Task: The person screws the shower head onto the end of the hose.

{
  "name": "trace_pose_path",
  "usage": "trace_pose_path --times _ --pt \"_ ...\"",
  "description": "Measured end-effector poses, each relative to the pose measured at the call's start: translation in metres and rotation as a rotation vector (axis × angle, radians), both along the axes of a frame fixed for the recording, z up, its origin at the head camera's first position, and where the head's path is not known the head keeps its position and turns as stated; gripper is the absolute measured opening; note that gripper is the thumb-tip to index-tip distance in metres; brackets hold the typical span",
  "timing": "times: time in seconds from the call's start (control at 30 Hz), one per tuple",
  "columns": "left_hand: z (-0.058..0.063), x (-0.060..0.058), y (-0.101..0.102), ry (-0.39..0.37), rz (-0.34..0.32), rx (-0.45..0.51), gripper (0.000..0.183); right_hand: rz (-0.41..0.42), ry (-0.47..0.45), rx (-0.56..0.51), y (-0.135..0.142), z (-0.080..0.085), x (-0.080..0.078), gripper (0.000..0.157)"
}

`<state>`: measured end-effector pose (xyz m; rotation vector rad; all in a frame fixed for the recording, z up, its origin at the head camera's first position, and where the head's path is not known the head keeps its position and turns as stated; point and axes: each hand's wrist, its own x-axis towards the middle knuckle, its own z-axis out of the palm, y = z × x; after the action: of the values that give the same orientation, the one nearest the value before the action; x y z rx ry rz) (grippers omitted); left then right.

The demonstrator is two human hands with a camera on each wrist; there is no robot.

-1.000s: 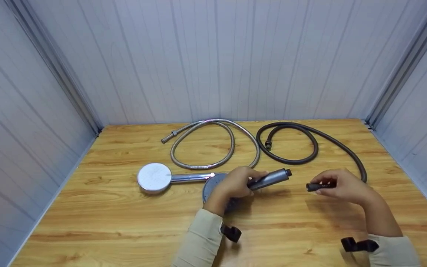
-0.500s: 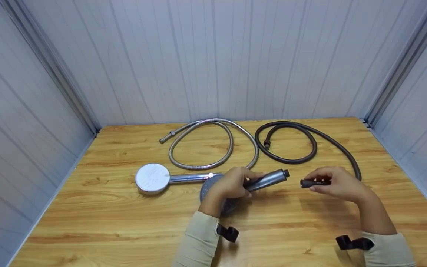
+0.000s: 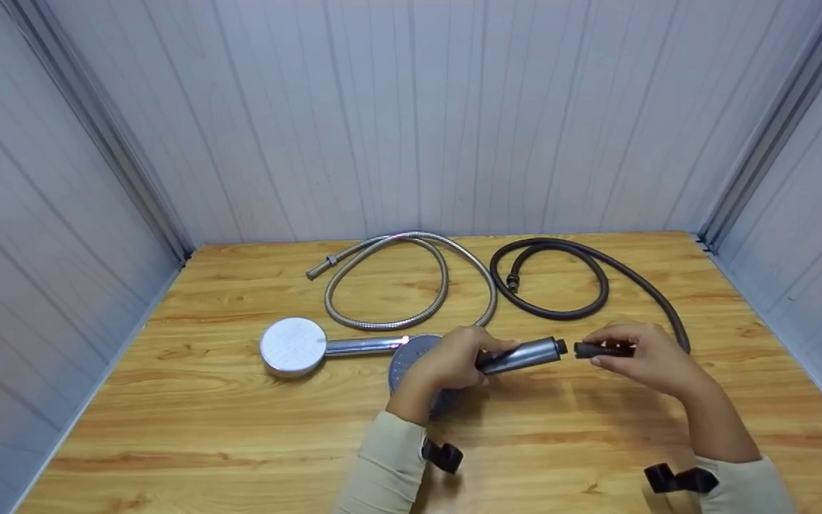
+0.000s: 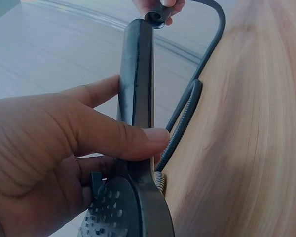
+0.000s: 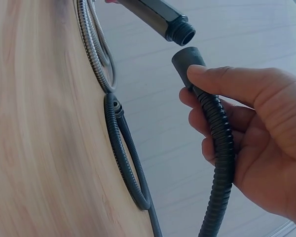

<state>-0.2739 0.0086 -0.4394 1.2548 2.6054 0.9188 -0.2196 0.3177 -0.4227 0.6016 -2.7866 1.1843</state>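
Note:
My left hand [image 3: 454, 360] grips a dark grey shower head [image 3: 525, 356] by its handle, the round nozzle face partly hidden under the wrist. The handle's threaded end [image 5: 182, 32] points right. Between thumb and fingers, my right hand [image 3: 650, 357] pinches the black shower hose [image 5: 218, 133] just behind its end connector [image 5: 188, 61]. The connector's opening faces the threaded end across a small gap. From the right hand, the hose runs back to a loop on the table. In the left wrist view, the left thumb [image 4: 138, 143] lies across the handle near the nozzle face.
A chrome shower head [image 3: 293, 346] with a white face lies on the wooden table [image 3: 240, 442] at left, its handle reaching behind the left hand. A coiled silver metal hose [image 3: 386, 326] lies behind it. Pale panel walls [image 3: 411, 121] enclose the back and sides.
My right hand has moved left with the hose connector, narrowing the gap to the shower head's threaded end. The left hand's handle has tipped a little lower and moved slightly right.

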Motion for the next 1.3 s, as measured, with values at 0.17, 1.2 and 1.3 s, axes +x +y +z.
trace_pose_path --times 0.17,1.2,1.3 --pt "-0.001 0.002 0.002 0.025 0.001 -0.026 0.071 -0.009 0.034 0.008 -0.002 -0.001 0.0 0.024" --pt "0.002 0.008 0.008 0.06 -0.017 -0.133 0.07 0.102 0.048 0.074 -0.01 0.0 -0.002 0.025" --pt "0.002 0.008 0.007 0.066 -0.021 -0.14 0.072 0.102 0.062 0.078 -0.011 0.001 -0.002 0.025"
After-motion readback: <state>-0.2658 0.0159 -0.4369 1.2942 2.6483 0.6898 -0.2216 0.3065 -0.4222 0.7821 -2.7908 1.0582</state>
